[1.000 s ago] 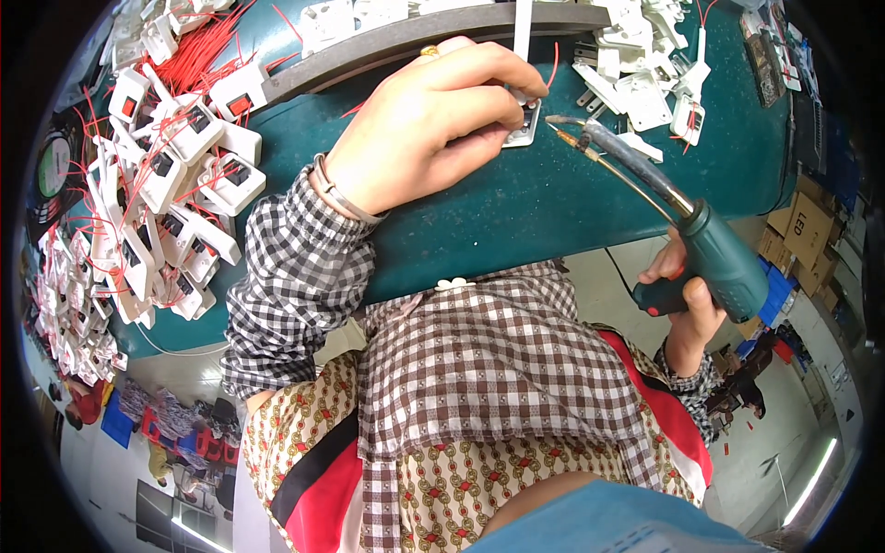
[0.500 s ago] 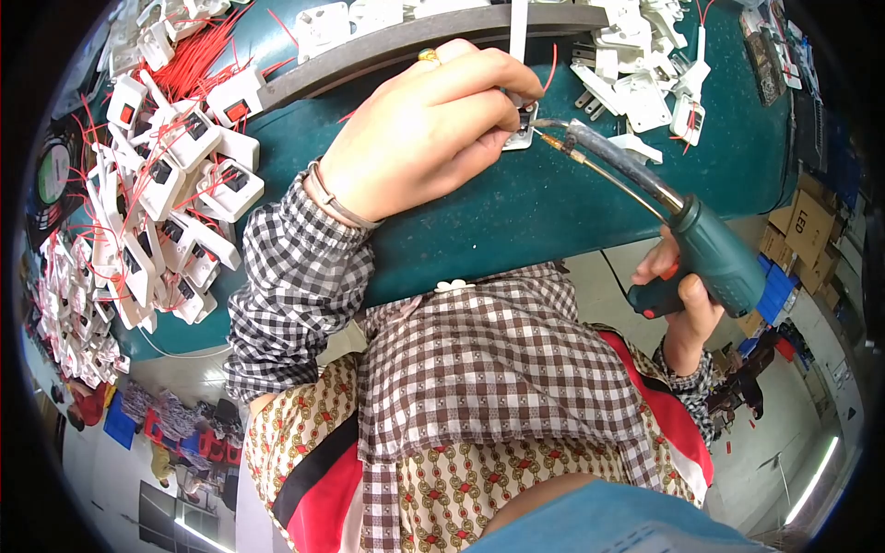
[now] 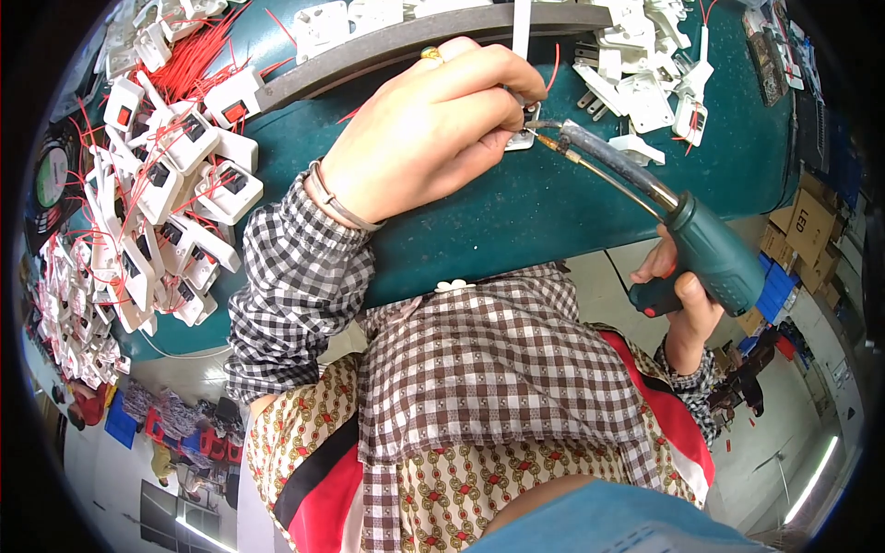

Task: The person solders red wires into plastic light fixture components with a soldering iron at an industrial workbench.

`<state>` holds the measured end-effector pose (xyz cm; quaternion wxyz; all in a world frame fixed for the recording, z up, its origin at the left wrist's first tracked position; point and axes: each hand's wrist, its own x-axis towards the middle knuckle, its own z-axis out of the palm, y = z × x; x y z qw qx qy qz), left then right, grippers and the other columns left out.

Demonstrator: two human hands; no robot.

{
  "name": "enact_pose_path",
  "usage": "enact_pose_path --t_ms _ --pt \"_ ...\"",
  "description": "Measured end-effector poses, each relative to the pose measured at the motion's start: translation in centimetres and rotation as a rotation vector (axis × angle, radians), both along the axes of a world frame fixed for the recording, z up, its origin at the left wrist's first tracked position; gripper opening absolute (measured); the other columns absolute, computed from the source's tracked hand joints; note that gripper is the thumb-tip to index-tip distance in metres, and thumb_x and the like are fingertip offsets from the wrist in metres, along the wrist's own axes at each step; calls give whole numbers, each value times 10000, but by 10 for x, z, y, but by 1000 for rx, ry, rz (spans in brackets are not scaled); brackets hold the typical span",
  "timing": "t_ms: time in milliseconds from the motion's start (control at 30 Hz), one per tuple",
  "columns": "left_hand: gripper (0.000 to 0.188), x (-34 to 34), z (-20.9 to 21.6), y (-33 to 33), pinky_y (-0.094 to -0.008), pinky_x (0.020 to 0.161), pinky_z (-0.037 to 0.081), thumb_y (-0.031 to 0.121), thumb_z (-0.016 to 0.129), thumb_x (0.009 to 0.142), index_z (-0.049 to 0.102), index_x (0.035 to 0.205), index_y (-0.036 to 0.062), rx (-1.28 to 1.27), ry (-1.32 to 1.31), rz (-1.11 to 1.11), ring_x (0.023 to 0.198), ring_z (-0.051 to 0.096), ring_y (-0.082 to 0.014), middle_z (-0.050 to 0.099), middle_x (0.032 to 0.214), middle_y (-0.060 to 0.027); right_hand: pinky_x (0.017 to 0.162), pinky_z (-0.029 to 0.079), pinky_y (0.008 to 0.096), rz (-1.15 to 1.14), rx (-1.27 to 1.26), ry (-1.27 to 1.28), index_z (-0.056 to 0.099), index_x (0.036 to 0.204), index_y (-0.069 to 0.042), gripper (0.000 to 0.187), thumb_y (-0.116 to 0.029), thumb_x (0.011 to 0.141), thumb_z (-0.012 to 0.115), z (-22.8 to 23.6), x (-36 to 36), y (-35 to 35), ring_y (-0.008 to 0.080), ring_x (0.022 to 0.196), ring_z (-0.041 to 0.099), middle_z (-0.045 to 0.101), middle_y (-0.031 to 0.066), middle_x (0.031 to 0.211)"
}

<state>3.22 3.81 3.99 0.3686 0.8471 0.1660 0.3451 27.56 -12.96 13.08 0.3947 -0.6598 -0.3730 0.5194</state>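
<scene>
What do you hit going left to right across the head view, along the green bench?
Pile of white parts with red wires → left hand → small part under its fingertips → soldering iron in right hand → cardboard boxes.

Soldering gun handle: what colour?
Dark green soldering gun handle, held in the right hand; head view.

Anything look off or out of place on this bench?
Nothing damaged or spilled. Left hand pins a small white part on the green table; right hand brings the soldering gun to it. White parts with red wires lie in loose heaps.
</scene>
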Motion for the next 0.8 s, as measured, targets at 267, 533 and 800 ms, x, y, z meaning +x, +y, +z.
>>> enact_pose_path --t_ms 267,533,800 --pt "147 0 0 1 -339 770 444 -29 629 682 551 797 18 13 -7 1 904 557 -250 582 1005 -94 563 522 325 32 -1 -25 457 1146 152 663 -371 786 648 1 1 0 199 609 561 519 91 706" --pt "138 0 -1 1 -338 769 449 -20 634 687 562 796 24 26 6 8 901 561 -247 585 1004 -91 591 522 344 -18 47 49 443 1138 166 647 -319 775 670 3 3 -1 210 637 565 536 108 728" --pt "137 0 -1 1 -339 772 448 -15 640 685 568 795 23 21 1 7 904 562 -249 587 1004 -92 593 522 346 -43 42 67 440 1145 165 659 -330 776 670 2 2 -4 214 640 569 533 108 733"
